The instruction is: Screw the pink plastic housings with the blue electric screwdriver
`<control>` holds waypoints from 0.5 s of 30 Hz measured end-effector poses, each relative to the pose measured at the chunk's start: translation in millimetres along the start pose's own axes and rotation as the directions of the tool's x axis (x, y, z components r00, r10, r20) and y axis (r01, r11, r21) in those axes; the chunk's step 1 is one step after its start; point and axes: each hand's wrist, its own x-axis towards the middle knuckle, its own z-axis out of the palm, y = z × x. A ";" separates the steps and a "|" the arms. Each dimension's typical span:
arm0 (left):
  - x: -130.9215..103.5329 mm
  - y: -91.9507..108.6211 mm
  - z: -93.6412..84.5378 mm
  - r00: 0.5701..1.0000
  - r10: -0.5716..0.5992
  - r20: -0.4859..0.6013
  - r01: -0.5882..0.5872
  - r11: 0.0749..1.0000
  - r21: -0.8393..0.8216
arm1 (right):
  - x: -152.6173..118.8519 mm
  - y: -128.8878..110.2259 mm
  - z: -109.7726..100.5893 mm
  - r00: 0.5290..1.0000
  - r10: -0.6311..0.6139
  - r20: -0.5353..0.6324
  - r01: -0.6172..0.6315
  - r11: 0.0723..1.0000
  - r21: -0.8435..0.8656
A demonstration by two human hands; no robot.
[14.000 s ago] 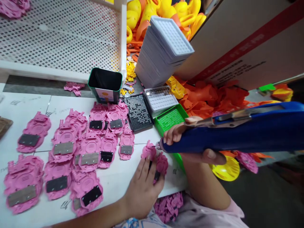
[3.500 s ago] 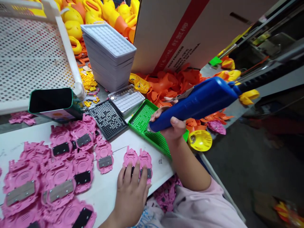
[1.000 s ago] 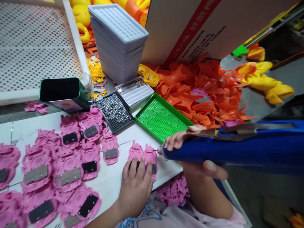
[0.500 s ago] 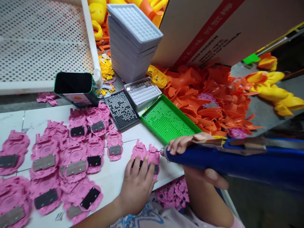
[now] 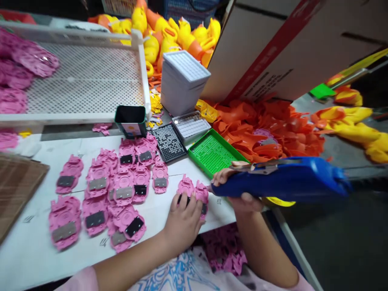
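Note:
My right hand (image 5: 247, 199) is wrapped round a blue electric screwdriver (image 5: 266, 182), held level with its tip pointing left. The tip meets or nearly meets the upper edge of a pink plastic housing (image 5: 200, 192); exact contact is too small to tell. My left hand (image 5: 183, 220) lies with fingers spread over this housing and a second pink housing (image 5: 184, 185) beside it, pressing on their dark plates. Left of my hand, several similar pink housings (image 5: 123, 184) with grey or black screwed-on plates are spread and partly stacked on the white table (image 5: 157, 218).
Behind the work stand a green perforated tray (image 5: 212, 151), a black perforated tray (image 5: 169, 141), a white tray (image 5: 190, 127) and a dark green tin (image 5: 130, 121). A stack of white trays (image 5: 182, 85), a large carton (image 5: 257, 52) and orange parts (image 5: 273, 129) lie beyond. Pink parts fill my lap area.
The view has drawn back and turned, showing more of the table and the screwdriver's rear end. Both hands keep their places at the two pink housings.

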 end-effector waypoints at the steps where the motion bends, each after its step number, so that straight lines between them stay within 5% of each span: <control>1: -0.8 -0.2 0.5 1.000 0.000 -0.006 0.000 1.000 0.004 | -2.6 -1.3 0.2 0.999 0.008 -0.043 -0.008 1.000 0.013; 5: -3.4 -1.0 2.6 1.000 -0.020 0.011 0.020 1.000 0.010 | -25.7 -16.2 0.9 0.973 -0.022 -0.231 0.029 0.999 0.029; 9: -5.4 1.0 3.5 0.998 -0.045 0.047 0.045 0.999 0.017 | -63.1 -38.3 0.9 0.961 -0.039 -0.274 0.041 0.999 0.004; 15: -10.2 5.9 -0.7 0.991 -0.102 0.088 0.099 0.994 0.040 | -124.7 -61.8 0.7 0.939 0.125 -0.319 -0.111 0.992 0.062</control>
